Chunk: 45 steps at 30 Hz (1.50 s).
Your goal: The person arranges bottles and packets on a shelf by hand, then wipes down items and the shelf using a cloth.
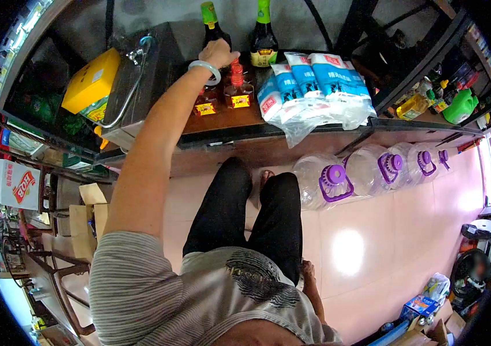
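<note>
My left hand (219,54), with a pale bangle (206,70) at its wrist, reaches up to the shelf with its fingers curled. It is in front of a dark bottle with a green cap (208,12) and beside a small red-capped bottle (238,92). What the curled fingers hold, if anything, is hidden. Below the wrist stands another small bottle with a yellow and red label (204,107), its top covered by my arm. A second green-capped dark bottle (264,43) stands to the right. My right hand (308,271) hangs low beside my right thigh, its fingers mostly hidden.
Blue and white plastic-wrapped packs (320,81) lie on the shelf (228,122). Large clear jugs with purple caps (333,175) stand in a row on the floor below. A yellow box (91,81) sits at the left, and an opened carton (84,228) stands near a wooden chair (55,268).
</note>
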### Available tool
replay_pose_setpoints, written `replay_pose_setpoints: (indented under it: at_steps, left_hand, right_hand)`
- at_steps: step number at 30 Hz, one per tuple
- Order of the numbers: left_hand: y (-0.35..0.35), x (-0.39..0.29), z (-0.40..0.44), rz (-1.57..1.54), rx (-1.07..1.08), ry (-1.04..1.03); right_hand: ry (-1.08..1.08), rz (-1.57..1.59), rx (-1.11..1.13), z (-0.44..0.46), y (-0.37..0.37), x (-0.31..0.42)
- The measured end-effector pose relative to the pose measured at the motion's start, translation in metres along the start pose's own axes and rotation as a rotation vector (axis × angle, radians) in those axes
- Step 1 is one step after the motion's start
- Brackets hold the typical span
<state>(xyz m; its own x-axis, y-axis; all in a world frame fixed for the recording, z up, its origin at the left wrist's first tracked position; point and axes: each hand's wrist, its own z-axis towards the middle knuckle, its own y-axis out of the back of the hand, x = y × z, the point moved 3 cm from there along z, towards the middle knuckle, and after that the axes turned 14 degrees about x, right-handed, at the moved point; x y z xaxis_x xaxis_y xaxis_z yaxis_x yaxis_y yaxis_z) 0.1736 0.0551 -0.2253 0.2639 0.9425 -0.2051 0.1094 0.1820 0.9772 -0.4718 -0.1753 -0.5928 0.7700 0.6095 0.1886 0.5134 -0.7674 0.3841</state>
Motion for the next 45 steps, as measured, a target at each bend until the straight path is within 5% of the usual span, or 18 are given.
replay_pose_setpoints:
  at_steps: [7,9,11,12,14,15,16,17,20,22,23,25,27,31,34,36,41,45]
  left_hand:
    - [0.041,-0.052,-0.130,-0.375,-0.057,-0.364]
    - [0.000,-0.068,-0.189,-0.492,0.132,-0.615]
    - [-0.028,-0.091,-0.261,-0.602,0.383,-0.849]
    - [-0.039,-0.098,-0.288,-0.632,0.478,-0.892]
    - [-0.070,-0.102,-0.317,-0.556,0.560,-0.915]
    - [-0.078,-0.103,-0.325,-0.535,0.558,-0.894]
    - [-0.078,-0.104,-0.332,-0.576,0.557,-0.883]
    - [-0.078,-0.104,-0.336,-0.613,0.561,-0.874]
    - [-0.060,-0.102,-0.349,-0.744,0.488,-0.849]
    - [-0.061,-0.096,-0.353,-0.800,0.461,-0.845]
    - [-0.058,-0.096,-0.355,-0.863,0.550,-0.729]
    - [-0.064,-0.093,-0.354,-0.939,0.616,-0.630]
    - [-0.068,-0.096,-0.355,-0.918,0.575,-0.590]
    - [-0.074,-0.119,-0.358,-0.971,0.662,-0.621]
    - [-0.095,-0.146,-0.359,-1.046,0.785,-0.655]
    - [-0.111,-0.166,-0.361,-1.082,0.868,-0.646]
    - [-0.149,-0.203,-0.369,-1.244,0.996,-0.568]
    - [-0.153,-0.226,-0.375,-1.394,1.271,-0.296]
  right_hand:
    - [-0.045,0.055,-0.052,-0.021,0.000,-0.001]
    - [-0.017,0.066,-0.013,-0.030,0.009,0.006]
    - [0.161,0.147,-0.202,0.030,-0.004,-0.049]
    - [0.428,0.958,-0.261,0.035,-0.007,-0.067]
    - [0.385,0.284,-0.471,0.070,0.025,-0.110]
    - [0.388,0.621,-0.660,0.038,0.047,-0.098]
    - [0.436,0.514,-0.458,0.076,0.061,-0.140]
    - [0.306,0.689,-0.370,0.000,0.097,-0.089]
    - [0.987,1.337,-0.162,-0.143,0.150,0.035]
    - [1.244,1.534,-0.090,-0.184,0.163,0.058]
    - [1.257,1.610,-0.144,-0.184,0.165,0.051]
    - [0.799,1.743,-0.400,-0.061,0.127,-0.058]
    - [0.043,0.758,-0.652,-0.043,0.120,-0.077]
    - [0.442,1.479,-0.583,-0.133,0.124,-0.015]
    - [0.587,0.951,-0.749,-0.079,0.123,-0.046]
    - [0.357,0.967,-0.769,-0.133,0.147,-0.013]
    - [0.504,0.966,-0.682,-0.205,0.183,0.044]
    - [0.640,0.805,-0.729,-0.249,0.193,0.089]
